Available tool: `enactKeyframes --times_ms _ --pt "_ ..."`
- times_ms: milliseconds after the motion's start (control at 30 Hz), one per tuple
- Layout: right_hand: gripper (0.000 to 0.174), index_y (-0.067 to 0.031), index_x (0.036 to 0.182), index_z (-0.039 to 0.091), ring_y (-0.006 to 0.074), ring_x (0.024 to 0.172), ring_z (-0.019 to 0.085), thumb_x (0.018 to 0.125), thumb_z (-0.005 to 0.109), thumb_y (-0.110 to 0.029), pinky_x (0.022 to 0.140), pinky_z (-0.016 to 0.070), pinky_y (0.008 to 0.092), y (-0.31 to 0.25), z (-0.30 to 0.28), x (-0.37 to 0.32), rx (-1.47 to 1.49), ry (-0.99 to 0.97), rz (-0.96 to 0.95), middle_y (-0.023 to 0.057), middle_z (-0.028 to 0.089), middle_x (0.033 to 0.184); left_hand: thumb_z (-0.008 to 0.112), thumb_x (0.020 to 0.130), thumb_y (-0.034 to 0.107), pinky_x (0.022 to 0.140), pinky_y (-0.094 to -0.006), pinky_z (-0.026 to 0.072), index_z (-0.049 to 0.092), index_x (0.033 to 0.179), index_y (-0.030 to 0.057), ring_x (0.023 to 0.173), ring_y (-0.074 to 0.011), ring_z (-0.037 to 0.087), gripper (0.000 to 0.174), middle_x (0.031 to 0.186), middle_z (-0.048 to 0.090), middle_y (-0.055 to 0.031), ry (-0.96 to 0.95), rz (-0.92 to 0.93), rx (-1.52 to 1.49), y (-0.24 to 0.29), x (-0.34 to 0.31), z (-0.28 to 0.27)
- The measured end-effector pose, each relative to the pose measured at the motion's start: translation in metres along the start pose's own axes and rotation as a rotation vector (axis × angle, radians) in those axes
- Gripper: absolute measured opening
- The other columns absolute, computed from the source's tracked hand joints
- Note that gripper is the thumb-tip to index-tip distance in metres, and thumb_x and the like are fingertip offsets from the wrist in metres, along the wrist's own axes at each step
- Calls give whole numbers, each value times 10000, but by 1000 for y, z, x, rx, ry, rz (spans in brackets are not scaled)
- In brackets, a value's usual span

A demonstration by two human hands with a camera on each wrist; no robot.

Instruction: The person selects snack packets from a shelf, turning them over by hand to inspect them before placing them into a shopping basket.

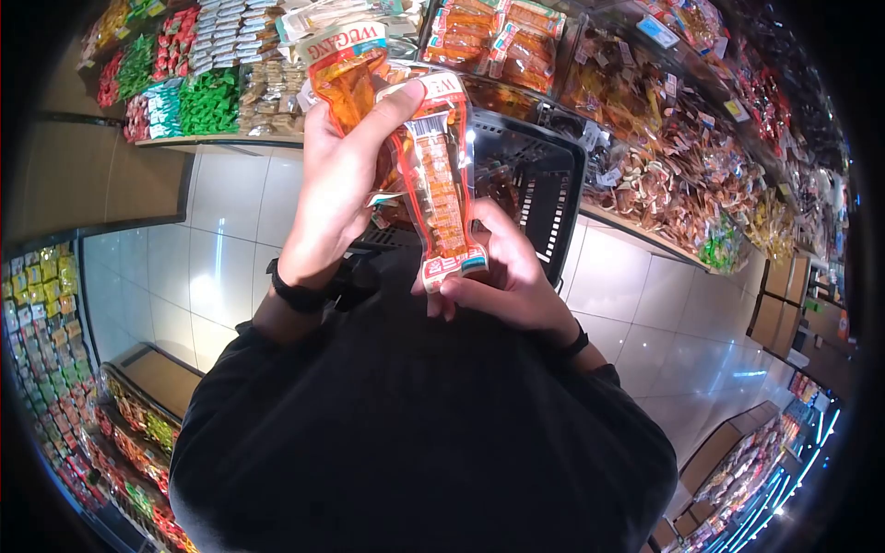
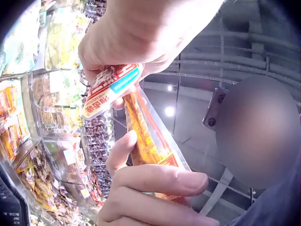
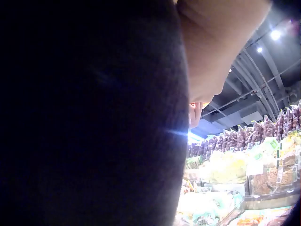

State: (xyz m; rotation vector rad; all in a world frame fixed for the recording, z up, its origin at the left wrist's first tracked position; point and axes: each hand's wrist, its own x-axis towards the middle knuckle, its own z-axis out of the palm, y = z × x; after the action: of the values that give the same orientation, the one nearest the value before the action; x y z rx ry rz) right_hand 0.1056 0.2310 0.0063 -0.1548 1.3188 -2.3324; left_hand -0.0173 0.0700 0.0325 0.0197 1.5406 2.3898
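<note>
My left hand [image 1: 336, 180] grips two long vacuum-sealed snack packets near their tops, thumb lying across them. The nearer packet [image 1: 441, 198] has red edges, a barcode and printed text over orange-brown food. Behind it, the other packet [image 1: 341, 69] tilts left with "WUGANG" on its white and red header. My right hand [image 1: 516, 276] pinches the nearer packet's bottom end between thumb and fingers. In the left wrist view, the right hand's fingers [image 2: 155, 188] wrap one end of a clear-edged packet [image 2: 146, 136]. Dark clothing [image 3: 89, 113] hides most of the right wrist view.
A black shopping basket [image 1: 564, 175] with slotted sides stands just beyond the hands, with packets inside. Past it runs a display shelf with trays of similar orange packets [image 1: 498, 37], green-wrapped sweets [image 1: 210, 103] and bagged snacks [image 1: 636, 166]. Tiled floor [image 1: 230, 194] lies on both sides.
</note>
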Motion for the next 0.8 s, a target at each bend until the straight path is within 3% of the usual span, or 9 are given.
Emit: enactKeyframes --times_ms 300,367,433,500,533,567,633,667,800 --pt "420 -12 1318 423 146 853 681 966 642 -79 733 550 276 4 -3 4 -89 90 -10 140 703 1023 670 946 107 660 -261 573 647 1078 -12 809 -131 705 179 948 722 -78 15 9 -5 0 -1 -4" --pt "206 11 1155 554 135 885 695 968 609 -55 742 546 272 9 -11 11 -376 237 -116 132 726 969 607 987 224 531 -220 471 620 1103 -11 611 -88 596 263 896 698 -72 -95 49 154 7 -7 -8" --pt "155 16 1085 596 163 891 717 930 602 0 746 562 286 22 -27 17 -612 465 -217 154 732 966 417 1017 593 618 -297 449 617 990 15 622 -112 517 612 887 638 -108 -223 229 123 -8 -12 -22" --pt "208 18 1059 623 228 878 731 860 598 72 745 577 301 15 -34 23 -931 567 -515 166 731 973 336 949 743 653 -320 441 606 976 38 647 -124 511 756 905 613 -126 -568 380 -56 -12 -3 -27" --pt "246 17 1061 638 280 870 726 825 633 86 729 589 319 18 -48 30 -1051 549 -757 160 732 1014 308 889 818 603 -268 407 597 991 45 635 -113 489 832 928 606 -133 -584 335 -109 -11 -1 -27" --pt "246 17 1061 638 280 870 726 825 633 86 729 589 319 14 -53 32 -1057 566 -761 160 732 1014 358 912 786 557 -228 372 594 1008 41 622 -98 473 788 958 603 -130 -501 217 -55 -8 -10 -27" --pt "232 18 1030 652 281 878 719 804 668 67 728 588 328 1 -55 36 -1157 505 -954 162 726 1072 537 1003 508 586 -220 429 602 1126 -2 596 -84 517 529 1070 636 -178 -381 157 75 -21 -9 -21" --pt "221 14 1007 658 277 881 713 789 697 27 721 587 335 -9 -57 36 -1280 458 -1007 179 715 1114 619 996 298 563 -216 424 604 1136 -6 600 -58 491 335 1013 650 -117 -371 103 25 -24 -12 -16" --pt "190 7 981 662 319 913 712 795 682 38 764 584 352 -28 -59 42 -1263 379 -1044 198 707 1118 760 865 35 654 -216 503 613 1079 -13 757 -59 608 264 905 659 -15 -470 -80 190 -32 -14 -13"
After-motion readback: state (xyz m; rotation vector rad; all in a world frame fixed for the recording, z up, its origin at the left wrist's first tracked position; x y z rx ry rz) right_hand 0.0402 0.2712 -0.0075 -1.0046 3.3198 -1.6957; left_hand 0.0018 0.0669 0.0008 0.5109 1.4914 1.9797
